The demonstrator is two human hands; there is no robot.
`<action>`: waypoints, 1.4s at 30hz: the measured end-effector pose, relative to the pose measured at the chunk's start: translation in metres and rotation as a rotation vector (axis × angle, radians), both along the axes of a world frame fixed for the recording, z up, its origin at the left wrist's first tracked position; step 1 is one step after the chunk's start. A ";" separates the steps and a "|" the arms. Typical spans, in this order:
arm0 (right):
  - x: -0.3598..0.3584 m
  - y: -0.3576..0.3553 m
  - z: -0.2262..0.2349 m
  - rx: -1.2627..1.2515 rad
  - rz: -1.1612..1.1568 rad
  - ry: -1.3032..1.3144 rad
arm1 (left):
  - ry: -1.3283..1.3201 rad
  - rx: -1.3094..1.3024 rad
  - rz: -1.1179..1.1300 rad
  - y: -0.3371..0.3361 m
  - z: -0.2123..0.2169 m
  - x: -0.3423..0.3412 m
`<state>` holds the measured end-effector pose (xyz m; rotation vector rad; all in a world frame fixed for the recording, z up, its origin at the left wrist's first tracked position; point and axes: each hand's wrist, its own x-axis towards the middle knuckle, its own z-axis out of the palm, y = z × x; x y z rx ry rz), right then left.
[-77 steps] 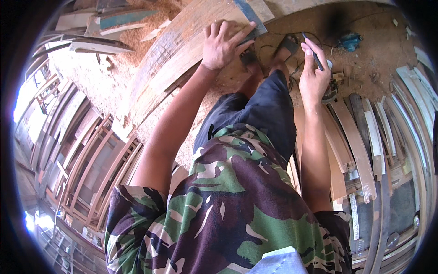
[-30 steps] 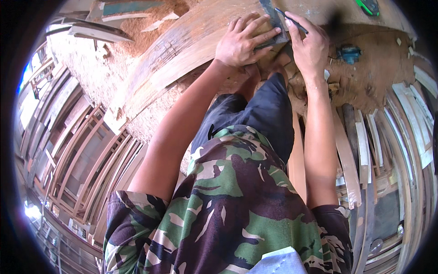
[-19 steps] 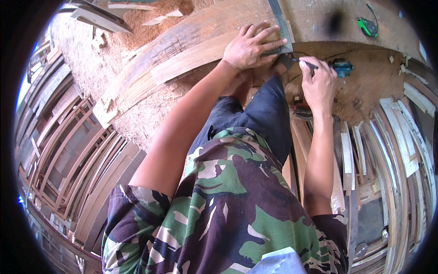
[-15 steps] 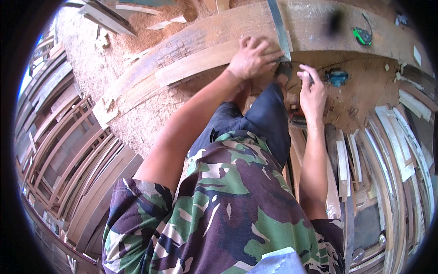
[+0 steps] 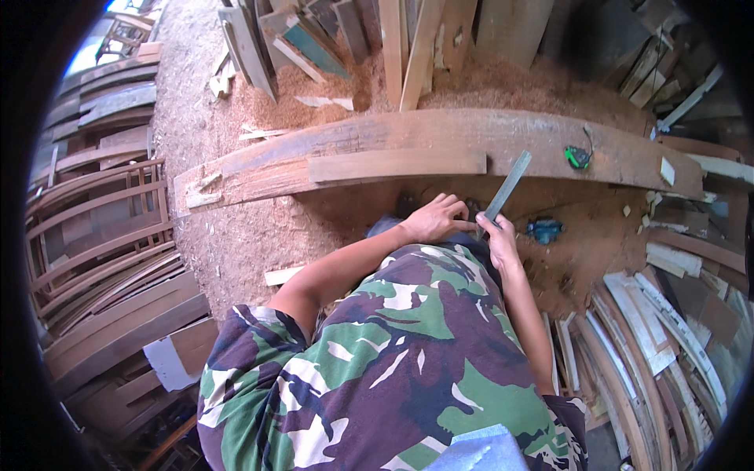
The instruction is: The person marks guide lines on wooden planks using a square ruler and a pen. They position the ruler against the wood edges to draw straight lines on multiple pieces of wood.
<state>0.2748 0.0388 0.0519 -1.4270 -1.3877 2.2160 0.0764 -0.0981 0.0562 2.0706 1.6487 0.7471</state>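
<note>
A flat grey metal rule [image 5: 506, 188] slants up and to the right, its far end over the near edge of a long wooden plank [image 5: 581, 133]. My right hand [image 5: 499, 239] is closed round its lower part, in front of my body. Beside it my left hand [image 5: 436, 219] has bent fingers, their tips at the rule's lower end, where the hands partly hide it. A shorter board [image 5: 400, 165] lies on the plank along its near edge. A green and black tape measure [image 5: 577, 157] sits on the plank to the right.
On the floor beyond my right hand is a blue power tool [image 5: 544, 230]. Stacked timber [image 5: 660, 330] stands at the right, and wooden frames [image 5: 102, 212] fill the left. Boards lean at the back [image 5: 424, 55] amid wood shavings [image 5: 353, 94]. An offcut [image 5: 283, 275] lies left of me.
The metal rule has come off its place across the plank and is now near my body in my right hand. Both hands have drawn back from the plank; the view has shifted.
</note>
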 end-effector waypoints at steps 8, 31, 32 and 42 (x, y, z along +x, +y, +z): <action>0.021 0.072 0.040 0.607 -0.010 -0.141 | 0.396 -0.282 0.611 0.002 -0.027 -0.074; 0.094 0.067 0.020 0.650 -0.360 -0.392 | -1.952 0.220 1.149 -0.012 -0.067 -0.119; 0.094 0.064 0.022 0.630 -0.384 -0.357 | -1.932 0.204 1.182 -0.014 -0.073 -0.105; 0.099 0.044 0.038 0.588 -0.438 -0.220 | -0.382 -0.493 1.410 -0.027 -0.056 -0.097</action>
